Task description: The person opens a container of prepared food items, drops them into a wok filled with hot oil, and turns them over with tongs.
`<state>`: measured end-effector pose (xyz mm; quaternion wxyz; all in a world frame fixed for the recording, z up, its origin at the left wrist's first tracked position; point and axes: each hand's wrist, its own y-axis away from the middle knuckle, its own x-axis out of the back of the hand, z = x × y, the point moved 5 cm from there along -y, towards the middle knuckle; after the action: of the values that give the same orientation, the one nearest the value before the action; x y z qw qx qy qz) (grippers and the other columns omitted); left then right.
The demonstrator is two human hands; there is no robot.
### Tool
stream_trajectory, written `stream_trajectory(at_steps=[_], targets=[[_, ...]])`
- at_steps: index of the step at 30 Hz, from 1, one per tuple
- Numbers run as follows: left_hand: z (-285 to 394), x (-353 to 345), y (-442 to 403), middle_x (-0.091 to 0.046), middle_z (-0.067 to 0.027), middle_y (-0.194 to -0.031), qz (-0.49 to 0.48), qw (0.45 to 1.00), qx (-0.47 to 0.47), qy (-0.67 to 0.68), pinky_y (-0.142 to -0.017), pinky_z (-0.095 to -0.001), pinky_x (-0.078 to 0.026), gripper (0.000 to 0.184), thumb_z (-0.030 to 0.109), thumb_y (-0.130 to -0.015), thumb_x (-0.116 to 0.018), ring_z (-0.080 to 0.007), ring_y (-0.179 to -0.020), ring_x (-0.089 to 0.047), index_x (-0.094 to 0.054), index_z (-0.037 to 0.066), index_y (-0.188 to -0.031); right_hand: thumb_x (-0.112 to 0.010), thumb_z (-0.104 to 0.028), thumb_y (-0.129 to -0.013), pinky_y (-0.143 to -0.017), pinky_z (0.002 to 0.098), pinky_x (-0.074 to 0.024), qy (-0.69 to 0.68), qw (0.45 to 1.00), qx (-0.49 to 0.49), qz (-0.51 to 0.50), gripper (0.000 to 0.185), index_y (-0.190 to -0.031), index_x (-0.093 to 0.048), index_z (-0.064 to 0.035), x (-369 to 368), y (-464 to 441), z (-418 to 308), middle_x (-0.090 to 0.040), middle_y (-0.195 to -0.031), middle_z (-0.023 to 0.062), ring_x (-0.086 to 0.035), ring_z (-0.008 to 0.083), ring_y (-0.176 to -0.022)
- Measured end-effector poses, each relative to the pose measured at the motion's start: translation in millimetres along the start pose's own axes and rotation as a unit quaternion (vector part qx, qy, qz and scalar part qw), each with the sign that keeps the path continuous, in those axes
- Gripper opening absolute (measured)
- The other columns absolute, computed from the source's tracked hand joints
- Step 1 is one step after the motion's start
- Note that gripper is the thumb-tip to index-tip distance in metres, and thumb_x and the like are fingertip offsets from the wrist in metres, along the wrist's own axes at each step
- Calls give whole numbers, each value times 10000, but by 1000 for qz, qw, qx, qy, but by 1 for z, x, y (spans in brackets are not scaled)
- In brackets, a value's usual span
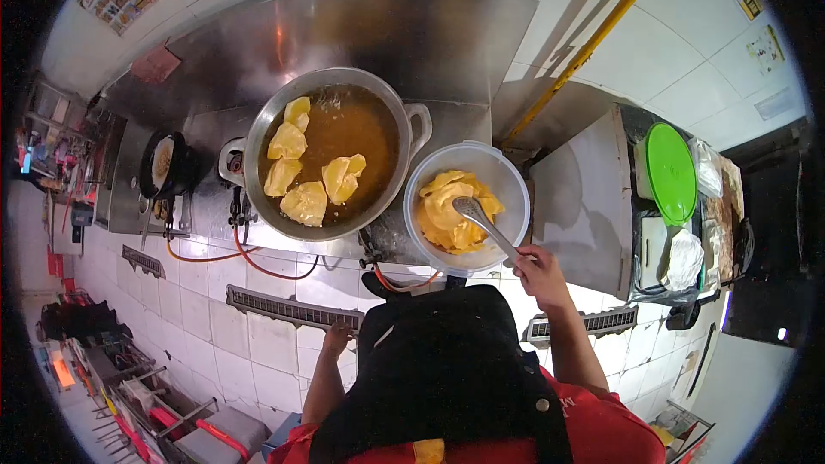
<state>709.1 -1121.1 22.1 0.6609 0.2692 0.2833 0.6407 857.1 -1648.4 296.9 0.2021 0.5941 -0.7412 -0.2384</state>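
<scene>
My right hand is closed around the handle of a large metal spoon. The spoon's bowl rests on yellow-orange, batter-coated pieces inside a translucent plastic tub at the front of the counter. My left hand hangs low beside my black apron, its fingers loosely bent and nothing visible in them. To the left of the tub, a wide two-handled metal pan holds brown oil. Several yellow coated pieces float in it, mostly along the left side.
A small black pan sits on the stove at left. Orange gas hoses run below the counter's front edge. At right stand a metal-sided unit and a container with a green lid. A yellow pipe climbs the tiled wall.
</scene>
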Motion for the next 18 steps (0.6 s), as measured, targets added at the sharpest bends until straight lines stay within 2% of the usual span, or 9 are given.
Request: stream_trajectory(at_steps=[2, 4, 6, 8, 10, 12, 15, 17, 18], targets=[[-9, 2, 6, -660, -114, -958, 72, 993, 36, -81, -641, -293, -514, 274, 172, -933, -489, -189, -828, -651, -580, -1, -1125, -608, -133, -865, -420, 236, -365, 69, 997, 30, 2, 261, -1059, -583, 40, -14, -8, -4, -587, -666, 62, -476, 73, -486], [-26, 7, 11, -663, -119, -967, 64, 992, 51, -92, -643, -295, -519, 274, 180, -936, -497, -188, -831, -652, -580, -11, -1114, -622, -118, -843, -474, 289, -413, 233, 960, 148, 36, 254, -1037, -601, 45, -26, -12, -17, -604, -638, 90, -533, 108, -533], [-48, 17, 8, -669, -130, -984, 44, 989, 68, -121, -646, -299, -528, 281, 195, -941, -513, -185, -837, -655, -580, -30, -1094, -625, -114, -835, -534, 310, -450, 266, 956, 121, 31, 262, -1041, -603, 46, -22, -4, -38, -620, -652, 116, -575, 137, -582], [-57, 18, 14, -677, -135, -968, 61, 995, 69, -42, -654, -298, -530, 319, 242, -945, -530, -183, -842, -660, -579, -28, -1108, -627, -103, -836, -545, 294, -465, 321, 929, 178, 44, 254, -1042, -603, 45, -15, 11, -71, -635, -671, 127, -584, 120, -589], [-53, 9, 21, -678, -140, -942, 79, 995, 58, -7, -662, -293, -533, 366, 288, -944, -552, -184, -824, -663, -575, -37, -1110, -608, -104, -875, -549, 258, -425, 247, 956, 154, 45, 225, -1056, -607, 29, -23, 31, -107, -626, -695, 53, -534, 78, -608], [-39, 1, 32, -676, -143, -940, 96, 991, 82, -46, -673, -296, -537, 392, 314, -940, -569, -184, -822, -662, -573, -38, -1113, -607, -80, -873, -558, 243, -423, 251, 954, 161, 25, 210, -1059, -609, 18, -41, 25, -121, -625, -713, 51, -527, 66, -620], [-9, -13, 51, -667, -137, -956, 123, 974, 157, -110, -676, -310, -538, 390, 314, -937, -578, -181, -834, -650, -565, -24, -1131, -632, -98, -866, -591, 234, -435, 298, 910, 284, -50, 214, -1054, -609, 2, -85, -20, -115, -623, -748, 41, -543, 68, -661], [-43, -1, 40, -665, -134, -944, 129, 980, 132, -73, -675, -312, -538, 384, 311, -938, -576, -183, -829, -648, -565, -20, -1133, -663, -174, -840, -605, 323, -495, 311, 885, 342, -51, 251, -1014, -625, 3, -130, -46, -124, -681, -769, 137, -634, 189, -638], [-52, 2, 34, -663, -132, -932, 131, 984, 110, -43, -674, -315, -537, 379, 307, -938, -575, -185, -823, -645, -565, -16, -1135, -663, -175, -841, -572, 318, -487, 287, 907, 299, -77, 246, -1013, -628, -3, -149, -75, -116, -675, -754, 126, -625, 182, -616]])
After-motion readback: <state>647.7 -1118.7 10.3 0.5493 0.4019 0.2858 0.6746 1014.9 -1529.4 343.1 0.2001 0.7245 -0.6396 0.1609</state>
